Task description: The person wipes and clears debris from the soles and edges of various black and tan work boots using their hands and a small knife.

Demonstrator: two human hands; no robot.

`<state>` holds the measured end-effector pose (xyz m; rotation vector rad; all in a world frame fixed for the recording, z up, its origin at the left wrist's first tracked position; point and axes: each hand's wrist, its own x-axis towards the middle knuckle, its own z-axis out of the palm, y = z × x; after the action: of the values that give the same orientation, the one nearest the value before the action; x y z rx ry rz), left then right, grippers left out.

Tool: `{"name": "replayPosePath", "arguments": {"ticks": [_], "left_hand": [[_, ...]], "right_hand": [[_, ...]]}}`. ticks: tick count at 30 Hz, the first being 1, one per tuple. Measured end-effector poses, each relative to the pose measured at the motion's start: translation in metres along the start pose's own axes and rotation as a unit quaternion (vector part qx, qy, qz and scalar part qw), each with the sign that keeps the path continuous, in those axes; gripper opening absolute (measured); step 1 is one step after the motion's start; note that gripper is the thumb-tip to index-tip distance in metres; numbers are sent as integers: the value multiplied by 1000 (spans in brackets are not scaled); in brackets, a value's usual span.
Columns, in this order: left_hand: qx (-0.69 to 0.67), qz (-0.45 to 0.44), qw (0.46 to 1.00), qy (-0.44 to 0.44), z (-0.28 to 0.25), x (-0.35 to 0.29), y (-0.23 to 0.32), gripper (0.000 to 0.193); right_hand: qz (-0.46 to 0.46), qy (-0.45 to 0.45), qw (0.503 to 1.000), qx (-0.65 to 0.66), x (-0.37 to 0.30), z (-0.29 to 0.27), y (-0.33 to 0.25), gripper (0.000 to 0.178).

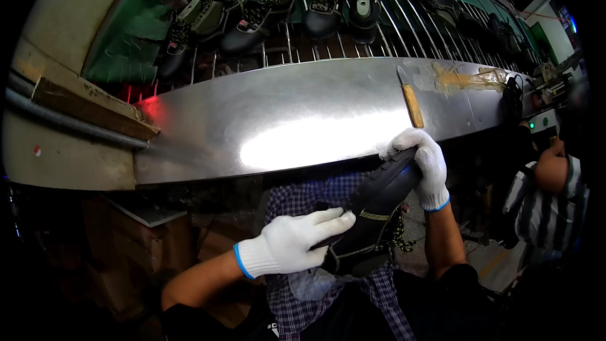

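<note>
White-gloved, my left hand [291, 240] gripped the boot [382, 199] near its heel, my right hand [429, 163] its toe, likely steadying it off the table's [189, 139] near edge.

a knife [412, 105] lies on the bench [303, 107] beyond the right hand [427, 161], with shoes [322, 19] racked behind.

The person's left grip [297, 242] and right grip [424, 163], gloved in white, hold a boot [381, 199] before the tabletop [284, 104], where a knife [412, 105] lies; beyond is a rack [410, 16] of shoes [322, 22].
</note>
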<state>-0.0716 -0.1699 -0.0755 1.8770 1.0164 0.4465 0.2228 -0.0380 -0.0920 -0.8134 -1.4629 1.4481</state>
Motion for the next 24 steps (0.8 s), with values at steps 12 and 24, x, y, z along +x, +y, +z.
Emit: {"name": "replayPosePath", "arguments": {"ticks": [12, 24], "left_hand": [[-479, -146, 850, 165, 58, -53, -71, 107], [244, 84, 905, 337, -124, 7, 76, 91]], "right_hand": [[-211, 163, 957, 118, -18, 2, -2, 45], [-196, -2, 975, 101, 51, 57, 0, 84]]}}
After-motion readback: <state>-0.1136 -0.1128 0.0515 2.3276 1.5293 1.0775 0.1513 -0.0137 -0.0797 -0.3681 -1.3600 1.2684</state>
